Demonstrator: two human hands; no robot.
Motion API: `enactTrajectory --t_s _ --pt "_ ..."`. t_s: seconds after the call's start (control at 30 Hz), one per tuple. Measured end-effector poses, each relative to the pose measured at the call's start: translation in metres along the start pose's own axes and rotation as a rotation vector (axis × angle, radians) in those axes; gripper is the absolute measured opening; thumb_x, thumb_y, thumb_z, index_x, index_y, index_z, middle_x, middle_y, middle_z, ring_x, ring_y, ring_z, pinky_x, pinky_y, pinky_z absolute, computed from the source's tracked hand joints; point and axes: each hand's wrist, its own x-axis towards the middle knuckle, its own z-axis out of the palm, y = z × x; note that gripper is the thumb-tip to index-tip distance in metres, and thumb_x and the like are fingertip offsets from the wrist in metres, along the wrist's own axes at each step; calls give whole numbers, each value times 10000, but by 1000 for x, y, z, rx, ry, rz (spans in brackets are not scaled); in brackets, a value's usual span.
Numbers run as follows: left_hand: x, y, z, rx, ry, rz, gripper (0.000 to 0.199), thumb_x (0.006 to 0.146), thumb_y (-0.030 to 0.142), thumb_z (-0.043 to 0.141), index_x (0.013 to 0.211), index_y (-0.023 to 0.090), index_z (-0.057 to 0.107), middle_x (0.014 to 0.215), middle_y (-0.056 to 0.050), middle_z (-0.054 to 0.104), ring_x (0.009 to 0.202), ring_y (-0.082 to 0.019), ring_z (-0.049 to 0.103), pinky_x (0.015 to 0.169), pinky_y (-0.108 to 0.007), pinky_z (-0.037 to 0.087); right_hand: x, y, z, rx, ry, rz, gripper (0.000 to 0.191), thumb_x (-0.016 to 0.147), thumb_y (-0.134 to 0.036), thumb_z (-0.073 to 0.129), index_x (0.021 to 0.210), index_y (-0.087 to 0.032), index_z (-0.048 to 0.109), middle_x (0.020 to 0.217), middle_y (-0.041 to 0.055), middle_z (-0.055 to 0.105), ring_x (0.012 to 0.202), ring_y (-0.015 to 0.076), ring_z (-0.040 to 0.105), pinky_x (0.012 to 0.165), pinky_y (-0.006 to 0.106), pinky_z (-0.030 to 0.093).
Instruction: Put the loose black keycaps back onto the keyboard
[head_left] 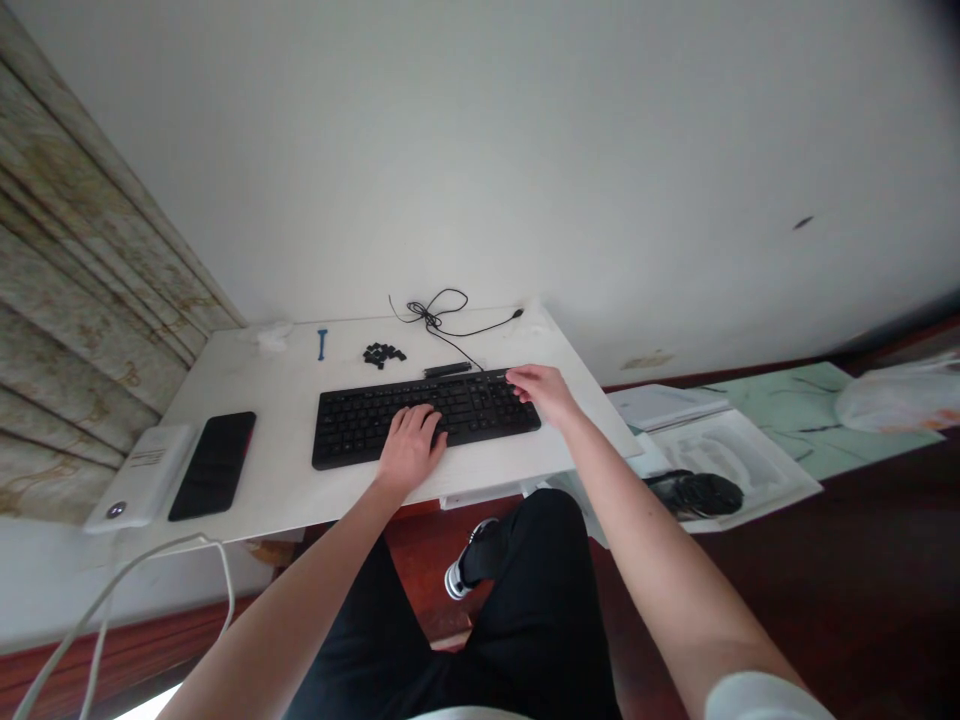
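Note:
A black keyboard (pixel 360 420) lies near the front edge of the white table. My left hand (pixel 411 445) rests palm down on its lower middle, fingers stretched over the keys. My right hand (pixel 546 394) is over the number pad at the right end, thumb and fingertips pinched together. What the pinch holds, if anything, is too small to make out. Behind the keyboard lies a small pile of loose black keycaps (pixel 382 354). A narrow black bar (pixel 448 369) sits close to the keyboard's back edge, and a small blue tool (pixel 322 344) lies farther left.
The keyboard's black cable (pixel 431 318) is bundled by the wall. At the table's left are a phone (pixel 214 465) and a white box-like device (pixel 141 478). Crumpled white plastic (pixel 271 336) lies at the back left. Right of the table, a black shoe (pixel 697 493) stands in an open box (pixel 772 470).

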Motion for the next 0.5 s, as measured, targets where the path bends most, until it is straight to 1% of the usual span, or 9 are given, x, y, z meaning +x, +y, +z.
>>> enactTrajectory --t_s 0.07,0.17,0.23,0.33,0.43,0.5 --pt "0 0 1 5 0 3 312 919 281 535 1196 158 609 1252 -143 620 1205 -282 555 1100 -489 396 16 -3 -8 -106 -76 -13 210 698 -286 790 814 -125 724 541 -2 615 440 78 481 406 203 374" --pt "1 0 1 10 -8 6 325 926 297 524 1200 146 612 1273 -148 619 1210 -278 560 1119 -488 387 36 -5 -11 -252 -212 12 220 664 -277 809 789 -109 742 496 -6 590 437 83 464 421 217 363" --pt "1 -1 2 7 -12 0 326 924 306 526 1198 154 615 1267 -145 626 1203 -278 570 1114 -493 395 44 -7 -8 -360 -283 21 198 645 -264 814 758 -114 752 505 5 608 454 96 484 444 229 376" --pt "2 -1 3 6 -7 -4 322 914 301 540 1194 163 619 1252 -142 637 1190 -280 582 1101 -499 410 52 -8 -3 -507 -349 -48 135 632 -246 807 715 -146 769 579 20 674 524 122 547 533 251 424" --pt "2 -1 3 5 -2 -2 319 911 296 548 1192 163 618 1244 -141 640 1182 -281 588 1094 -499 416 56 -7 2 -573 -381 -114 88 620 -231 801 686 -175 780 675 26 730 648 159 622 663 273 463" --pt "2 -1 2 1 -2 -4 314 912 299 549 1189 168 618 1243 -138 640 1180 -280 589 1092 -499 418 58 -6 4 -586 -385 -109 95 605 -241 807 673 -181 779 672 22 730 660 167 626 674 279 462"
